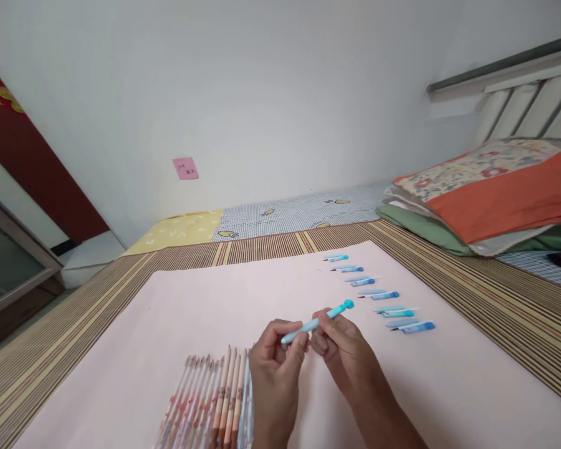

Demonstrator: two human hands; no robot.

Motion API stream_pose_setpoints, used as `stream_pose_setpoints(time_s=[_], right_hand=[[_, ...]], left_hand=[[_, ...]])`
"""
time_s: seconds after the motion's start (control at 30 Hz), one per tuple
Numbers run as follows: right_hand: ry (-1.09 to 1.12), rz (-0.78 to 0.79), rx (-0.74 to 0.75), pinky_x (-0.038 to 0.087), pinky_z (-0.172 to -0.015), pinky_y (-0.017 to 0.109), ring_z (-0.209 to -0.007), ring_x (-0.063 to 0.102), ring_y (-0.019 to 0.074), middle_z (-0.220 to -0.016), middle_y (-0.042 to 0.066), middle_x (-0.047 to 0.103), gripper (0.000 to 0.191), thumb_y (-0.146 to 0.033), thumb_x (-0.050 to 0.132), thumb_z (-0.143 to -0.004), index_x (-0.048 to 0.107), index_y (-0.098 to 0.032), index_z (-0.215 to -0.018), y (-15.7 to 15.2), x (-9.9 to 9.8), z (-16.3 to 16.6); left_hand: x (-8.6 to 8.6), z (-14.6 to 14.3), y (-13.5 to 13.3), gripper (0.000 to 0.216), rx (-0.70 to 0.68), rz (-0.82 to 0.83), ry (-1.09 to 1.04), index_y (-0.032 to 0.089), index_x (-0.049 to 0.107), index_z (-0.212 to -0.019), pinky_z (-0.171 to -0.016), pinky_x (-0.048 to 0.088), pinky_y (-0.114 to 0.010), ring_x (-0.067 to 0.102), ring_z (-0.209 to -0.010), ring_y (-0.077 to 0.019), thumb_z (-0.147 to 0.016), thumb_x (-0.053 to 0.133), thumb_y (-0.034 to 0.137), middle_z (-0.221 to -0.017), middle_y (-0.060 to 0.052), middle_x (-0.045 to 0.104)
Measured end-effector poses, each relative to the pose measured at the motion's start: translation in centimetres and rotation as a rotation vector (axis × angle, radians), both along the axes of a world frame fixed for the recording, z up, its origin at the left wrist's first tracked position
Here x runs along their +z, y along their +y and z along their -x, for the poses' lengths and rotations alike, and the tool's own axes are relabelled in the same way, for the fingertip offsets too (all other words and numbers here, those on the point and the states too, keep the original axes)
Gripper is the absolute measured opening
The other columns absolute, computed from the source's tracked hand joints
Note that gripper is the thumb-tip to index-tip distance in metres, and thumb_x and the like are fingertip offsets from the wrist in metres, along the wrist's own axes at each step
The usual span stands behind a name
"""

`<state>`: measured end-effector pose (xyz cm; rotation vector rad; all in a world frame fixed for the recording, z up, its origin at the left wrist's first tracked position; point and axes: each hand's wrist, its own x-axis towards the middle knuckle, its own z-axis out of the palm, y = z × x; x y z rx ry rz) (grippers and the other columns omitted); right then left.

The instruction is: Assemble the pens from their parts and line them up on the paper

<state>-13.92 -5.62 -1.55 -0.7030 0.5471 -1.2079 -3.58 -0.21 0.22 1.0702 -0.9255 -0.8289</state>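
A light-blue pen point(314, 323) with a turquoise knob at its upper right end is held slantwise above the pink sheet point(206, 305). My left hand point(278, 374) pinches its lower left end between thumb and fingers. Near the knob, my right hand point(343, 346) grips the barrel, fingers closed round it. Just left of my left hand lies a row of pens with clear and reddish barrels point(187, 399) and peach-coloured pens point(229, 396). Several blue pens point(411, 327), their parts lying apart in pairs, form a slanting column at the right.
A striped mat point(477, 312) lies under the sheet. Folded bedding in orange and floral cloth point(509, 193) is piled at the right, below a radiator point(533, 106). A pink note point(186, 168) sticks to the white wall behind.
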Motion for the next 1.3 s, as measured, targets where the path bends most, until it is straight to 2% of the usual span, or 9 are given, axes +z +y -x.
stream_pose_setpoints(time_s=[0.13, 0.27, 0.37, 0.53, 0.9, 1.03, 1.1, 1.17, 1.3], right_hand=[[-0.093, -0.085, 0.027, 0.024, -0.047, 0.023, -0.047, 0.03, 0.0061, -0.054, -0.007, 0.039, 0.033, -0.036, 0.078, -0.077, 0.057, -0.016, -0.061, 0.0, -0.1, 0.1], [-0.085, -0.056, 0.082, 0.035, -0.055, 0.025, -0.053, 0.041, 0.0094, -0.054, -0.005, 0.047, 0.024, -0.038, 0.078, -0.077, 0.068, -0.017, -0.079, 0.1, 0.1, 0.4], [-0.049, -0.017, 0.067, 0.04, -0.06, 0.028, -0.057, 0.048, 0.012, -0.056, -0.003, 0.053, 0.031, -0.041, 0.08, -0.075, 0.07, -0.017, -0.092, 0.2, 0.2, 0.1], [0.008, 0.006, -0.025, 0.041, -0.062, 0.029, -0.056, 0.049, 0.0123, -0.056, -0.002, 0.056, 0.028, -0.041, 0.08, -0.075, 0.071, -0.016, -0.087, 0.4, 0.0, -1.0], [-0.082, -0.098, 0.018, 0.041, -0.058, 0.029, -0.05, 0.044, 0.0106, -0.052, -0.005, 0.046, 0.029, -0.041, 0.083, -0.069, 0.07, -0.017, -0.077, 1.1, 0.7, -1.4], [-0.053, -0.027, 0.064, 0.04, -0.058, 0.027, -0.055, 0.047, 0.0111, -0.055, -0.004, 0.05, 0.026, -0.039, 0.08, -0.073, 0.066, -0.017, -0.07, 1.3, 0.7, -1.7], [0.051, 0.014, 0.093, 0.042, -0.061, 0.027, -0.059, 0.05, 0.0119, -0.062, -0.002, 0.058, 0.025, -0.036, 0.082, -0.07, 0.069, -0.018, -0.083, 1.2, 0.5, -1.5], [0.195, 0.036, 0.082, 0.045, -0.063, 0.028, -0.063, 0.054, 0.0132, -0.072, 0.001, 0.064, 0.039, -0.031, 0.086, -0.063, 0.071, -0.018, -0.097, 0.9, 0.3, -0.9], [0.412, 0.139, -0.049, 0.048, -0.07, 0.031, -0.08, 0.062, 0.0193, -0.091, 0.005, 0.069, 0.045, -0.029, 0.083, -0.061, 0.073, -0.021, -0.103, 0.4, 0.6, 0.8]], left_hand=[[0.3, 0.0, 0.1, 0.013, -0.046, 0.028, -0.088, 0.017, 0.073, -0.086, -0.07, 0.048, -0.026, 0.062, -0.076, -0.0176, -0.078, 0.075, 0.027, -0.078, -0.005, 0.067], [-0.5, 0.1, -0.7, 0.02, -0.024, -0.036, 0.207, 0.015, 0.071, -0.086, -0.064, 0.048, -0.025, 0.058, -0.063, -0.0139, -0.075, 0.078, 0.031, -0.064, -0.002, 0.064], [-0.8, 0.1, -1.3, 0.022, -0.036, -0.042, 0.356, 0.013, 0.071, -0.084, -0.06, 0.045, -0.023, 0.054, -0.056, -0.0109, -0.074, 0.079, 0.03, -0.058, 0.0, 0.061], [-0.9, 0.5, -1.4, 0.024, -0.003, -0.03, 0.536, 0.014, 0.07, -0.083, -0.059, 0.045, -0.022, 0.054, -0.056, -0.0098, -0.07, 0.081, 0.03, -0.063, -0.001, 0.062], [-0.1, 0.0, -0.3, 0.021, 0.0, 0.019, 0.187, 0.014, 0.07, -0.086, -0.066, 0.047, -0.025, 0.058, -0.065, -0.0144, -0.076, 0.077, 0.032, -0.066, -0.002, 0.063], [-0.6, 0.2, -1.1, 0.023, -0.001, 0.019, 0.504, 0.015, 0.067, -0.082, -0.056, 0.047, -0.022, 0.055, -0.056, -0.0107, -0.073, 0.079, 0.033, -0.062, 0.001, 0.06], [-1.2, -0.2, -1.6, 0.023, -0.016, 0.002, 0.731, 0.015, 0.065, -0.078, -0.051, 0.048, -0.021, 0.055, -0.053, -0.0094, -0.073, 0.08, 0.03, -0.063, 0.001, 0.06], [-1.7, -0.9, -2.0, 0.018, 0.032, -0.031, 0.883, 0.014, 0.064, -0.077, -0.05, 0.05, -0.019, 0.058, -0.054, -0.0087, -0.074, 0.08, 0.022, -0.066, 0.0, 0.062], [-2.2, -2.4, -2.2, 0.008, 0.183, -0.091, 1.004, 0.013, 0.064, -0.079, -0.049, 0.051, -0.012, 0.06, -0.055, -0.0065, -0.082, 0.07, 0.011, -0.067, 0.0, 0.062]])
